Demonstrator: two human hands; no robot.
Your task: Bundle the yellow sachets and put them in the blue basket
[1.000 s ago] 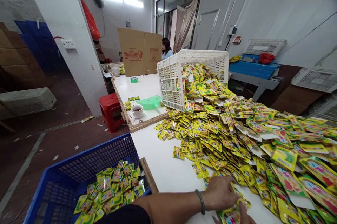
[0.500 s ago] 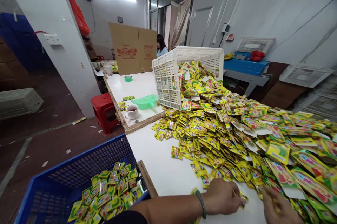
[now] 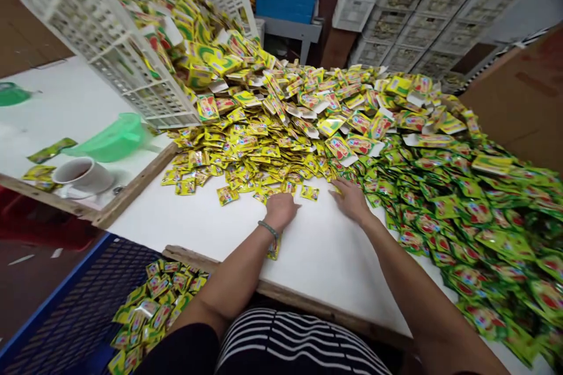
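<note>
Head view, looking down on work table. L hand (image 3: 280,210) sits palm-down on white table top (image 3: 321,263), fingers curled in a loose cup w/ tips on the surface. Palm hides what's under it, so can't tell if it has hold of anything. R hand (image 3: 350,200) is open, fingers loosely spread, tips touching front edge of yellow sachet pile (image 3: 259,146), nothing visibly gripped.

Pile sits directly ahead of both hands. Loose sachet (image 3: 273,249) lies on table touching underside of L wrist, just below beaded bracelet (image 3: 265,226). Few more stray sachets (image 3: 227,195) lie just ahead and L of L hand. To R of R hand, greener sachet heap (image 3: 475,228) runs along table, touching the yellow pile.

Ahead and L of L hand, white plastic crate (image 3: 57,5) lies tipped on its side, sachets heaped at its mouth. Further L, on raised board w/ wooden rim (image 3: 136,178), are green plastic scoop (image 3: 112,139) and mug of dark tea (image 3: 81,175). Below L forearm, blue mesh crate (image 3: 74,299) holds more sachets (image 3: 153,310). Striped shirt (image 3: 299,345) shows btwn both arms. Stacked white crates (image 3: 404,5) stand beyond the heaps.
</note>
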